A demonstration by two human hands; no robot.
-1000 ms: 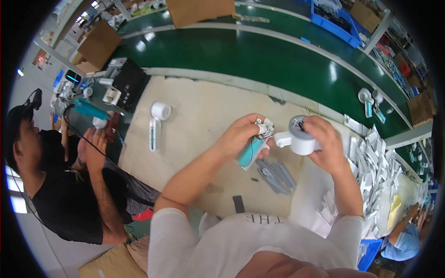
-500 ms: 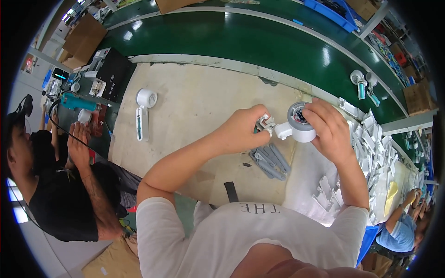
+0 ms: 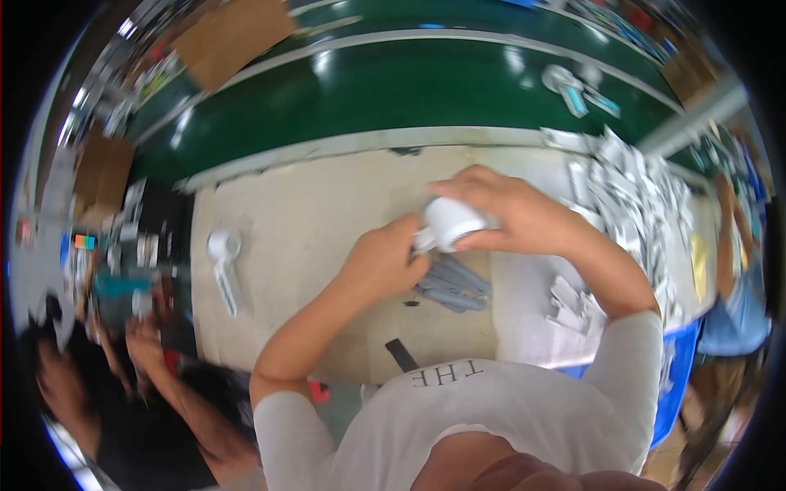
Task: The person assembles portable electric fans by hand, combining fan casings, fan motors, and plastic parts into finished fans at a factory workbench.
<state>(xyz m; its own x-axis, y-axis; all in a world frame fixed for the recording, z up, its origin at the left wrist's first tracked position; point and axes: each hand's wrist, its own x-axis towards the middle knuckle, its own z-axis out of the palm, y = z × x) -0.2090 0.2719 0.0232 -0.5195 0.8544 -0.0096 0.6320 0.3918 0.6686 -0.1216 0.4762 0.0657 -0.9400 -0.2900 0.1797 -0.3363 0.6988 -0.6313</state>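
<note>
Over the middle of the table I hold a white round-headed device [image 3: 453, 222], like a small handheld fan, blurred by motion. My right hand [image 3: 499, 214] is wrapped round its head, thumb below and fingers above. My left hand [image 3: 385, 258] is closed on the narrow handle end, mostly hidden by the fingers. Just below the device lie several grey handle-shaped plastic parts [image 3: 458, 286], with a small dark piece [image 3: 412, 304] beside them. Another white fan-like device [image 3: 223, 262] lies apart on the table's left side.
White plastic shells [image 3: 626, 184] are heaped on the right, with a few [image 3: 569, 307] lying nearer me. A dark strip [image 3: 401, 355] rests at the near edge. Two similar devices [image 3: 566, 88] sit on the green surface beyond. Co-workers are on both sides; a blue bin [image 3: 679, 376] stands lower right.
My view has swung, shifting the scene. My right hand has turned the round head over, so its open side with the circuit board no longer shows. Both hands still hold the device.
</note>
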